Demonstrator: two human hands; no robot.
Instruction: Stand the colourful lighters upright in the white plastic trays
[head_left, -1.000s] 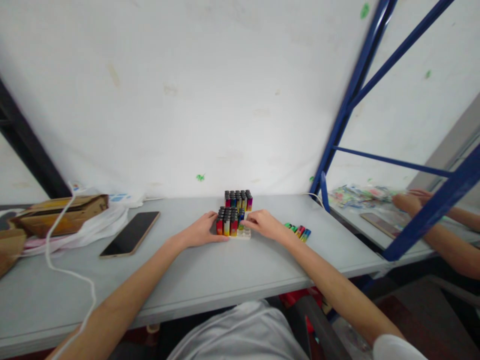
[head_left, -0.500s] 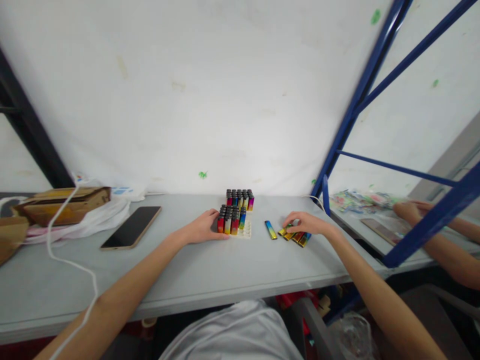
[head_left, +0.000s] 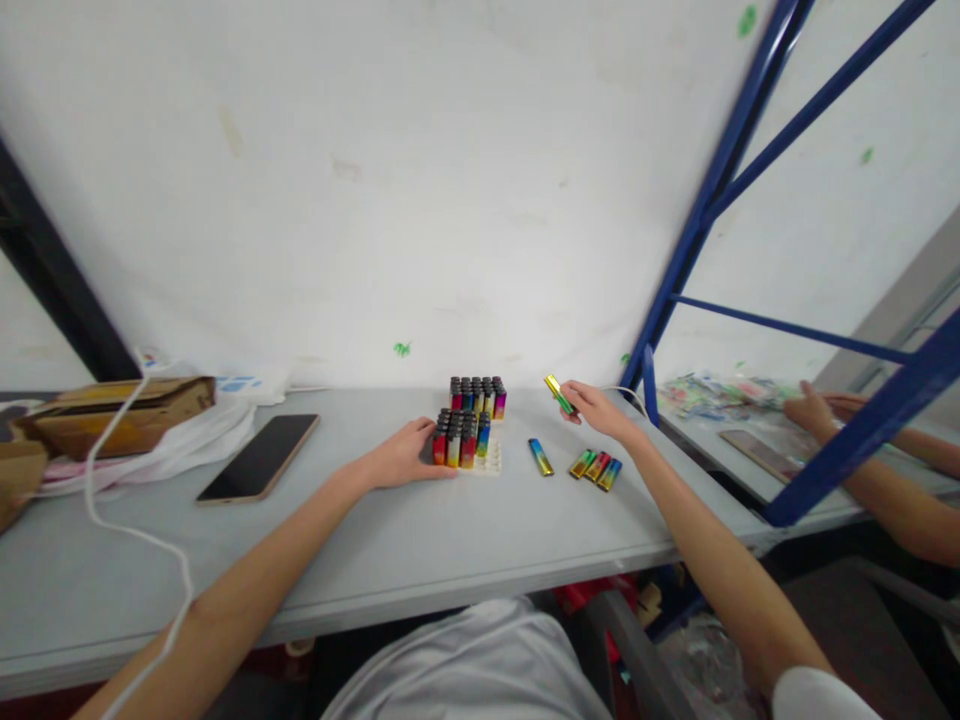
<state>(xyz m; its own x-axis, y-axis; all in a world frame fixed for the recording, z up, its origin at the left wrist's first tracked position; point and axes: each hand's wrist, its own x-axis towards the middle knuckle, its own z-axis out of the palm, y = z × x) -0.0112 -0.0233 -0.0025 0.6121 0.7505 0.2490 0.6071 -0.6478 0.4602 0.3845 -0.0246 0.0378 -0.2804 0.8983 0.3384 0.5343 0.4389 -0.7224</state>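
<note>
In the head view my right hand (head_left: pixel 589 405) is raised above the table, its fingers closed on a gold and green lighter (head_left: pixel 556 388). Below it, several shiny lighters (head_left: pixel 596 468) lie side by side, and a blue and gold lighter (head_left: pixel 540 457) lies alone to their left. My left hand (head_left: pixel 409 455) grips the left side of a pale tray (head_left: pixel 490 462), thumb in front and fingers behind. Several upright lighters (head_left: pixel 454 440) with dark tops fill its left part; holes show at its right. Behind stands another block of upright lighters (head_left: pixel 480 395).
A phone (head_left: pixel 259 458) lies on the table left of my left arm. A cardboard box (head_left: pixel 120 415), white plastic and a white cable (head_left: pixel 139 520) are farther left. A blue metal frame (head_left: pixel 682 240) rises at right; beyond it are another person's hands (head_left: pixel 814 415).
My right hand has lifted a lighter off the lying group and moved up, away from the table. My left hand stays at the tray.
</note>
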